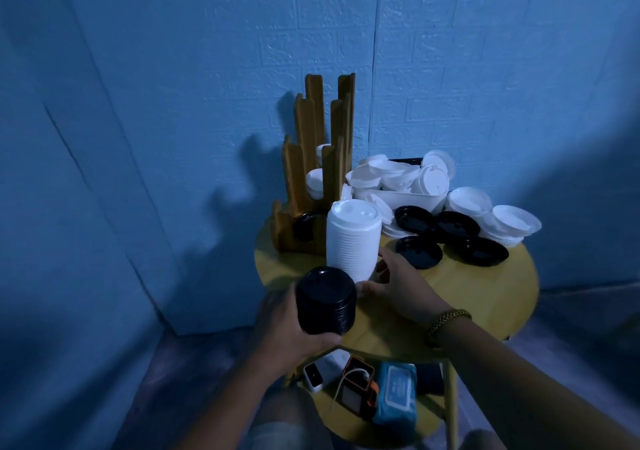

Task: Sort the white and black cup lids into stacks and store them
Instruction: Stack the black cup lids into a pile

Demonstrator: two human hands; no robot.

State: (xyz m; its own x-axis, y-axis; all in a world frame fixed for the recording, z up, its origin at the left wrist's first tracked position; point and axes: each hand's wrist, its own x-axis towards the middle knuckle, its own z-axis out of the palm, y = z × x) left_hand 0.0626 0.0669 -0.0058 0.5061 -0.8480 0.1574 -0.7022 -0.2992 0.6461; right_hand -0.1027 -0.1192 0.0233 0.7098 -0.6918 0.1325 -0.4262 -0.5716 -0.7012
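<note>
Lower centre: left hand [287, 318], fingers wrapped round a black lid stack [326, 299], held over the near edge of the yellow worktop [485, 287].
Just right of it: right hand [398, 283], fingers and thumb curled about the foot of a tall white lid stack [353, 238] standing on the worktop.
Step in hand, by judgement: two sorted stacks gathered, storing about to begin.
Next move likely calls for a firm, level grip to keep each column from splaying, then lowering into a free slot.
Centre right: loose black lids [419, 252] flat on the worktop, unsorted; loose white lids [516, 221] just beyond.
Behind these: white tray [405, 197], heaped with white lids.
Upper centre: stepped wooden holder [311, 159]; lowest slot holding stored black lids [306, 224], next slot up stored white lids [315, 179]; tallest slots not discernible.
</note>
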